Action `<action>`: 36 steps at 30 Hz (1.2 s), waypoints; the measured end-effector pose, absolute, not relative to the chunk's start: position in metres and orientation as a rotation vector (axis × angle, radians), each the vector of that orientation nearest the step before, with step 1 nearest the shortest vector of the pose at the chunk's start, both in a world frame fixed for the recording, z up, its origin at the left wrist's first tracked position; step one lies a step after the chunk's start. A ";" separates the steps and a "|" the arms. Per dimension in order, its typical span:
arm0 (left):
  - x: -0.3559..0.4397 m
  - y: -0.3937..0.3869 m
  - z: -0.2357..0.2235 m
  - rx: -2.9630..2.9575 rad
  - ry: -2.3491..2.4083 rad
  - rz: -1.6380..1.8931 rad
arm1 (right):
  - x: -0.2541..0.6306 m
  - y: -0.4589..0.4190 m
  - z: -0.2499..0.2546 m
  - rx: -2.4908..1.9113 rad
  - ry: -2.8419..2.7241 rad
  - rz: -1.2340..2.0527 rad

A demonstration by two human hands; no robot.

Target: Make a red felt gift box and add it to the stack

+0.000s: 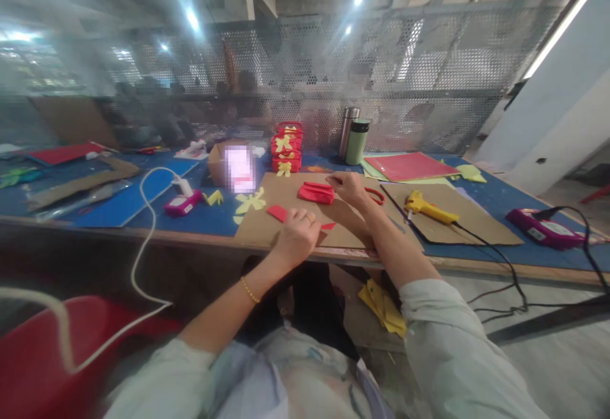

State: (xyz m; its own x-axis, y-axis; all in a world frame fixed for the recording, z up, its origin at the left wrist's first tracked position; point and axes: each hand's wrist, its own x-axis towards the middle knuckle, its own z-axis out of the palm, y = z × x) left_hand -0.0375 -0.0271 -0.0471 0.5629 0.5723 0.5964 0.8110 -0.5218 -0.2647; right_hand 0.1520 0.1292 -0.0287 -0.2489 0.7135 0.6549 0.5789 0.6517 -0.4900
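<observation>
Seated at a blue-topped workbench (216, 215), I curl the fingers of my left hand (299, 233) over a flat, bright red strip (276, 213) that shows on both sides of my knuckles; whether I pinch it or only press it cannot be told. My right hand (350, 187), fingers bent and drawn inward, is at the right end of a folded, soft-looking red piece (316, 192), its grip on anything hidden from view. Both red pieces lie on a brown cardboard sheet (260, 234). Beyond them rises a stack of small red boxes with yellow bows (286, 149); to the right, a yellow glue gun with a black cord (429, 208) rests on more cardboard (481, 219).
</observation>
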 end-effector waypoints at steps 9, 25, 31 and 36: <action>-0.004 0.003 -0.046 -2.498 -1.455 -0.437 | 0.150 0.093 -0.023 -0.919 -2.021 0.393; -0.027 0.013 -0.047 -2.504 -1.645 -0.647 | 0.178 0.039 -0.063 -0.794 -2.308 -0.132; -0.084 0.008 -0.048 -2.409 -1.435 -0.628 | 0.185 0.029 -0.071 -0.932 -2.295 -0.209; -0.109 -0.006 -0.047 -2.374 -1.206 -0.522 | 0.187 0.020 -0.074 -0.959 -2.340 -0.321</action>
State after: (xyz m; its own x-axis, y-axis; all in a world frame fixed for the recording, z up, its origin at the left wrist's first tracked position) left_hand -0.1092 -0.0057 -0.0471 0.5523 0.6625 0.5061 0.8223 -0.5327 -0.2000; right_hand 0.1872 0.0203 -0.0737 -0.5706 0.5617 0.5991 0.7024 0.7118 0.0016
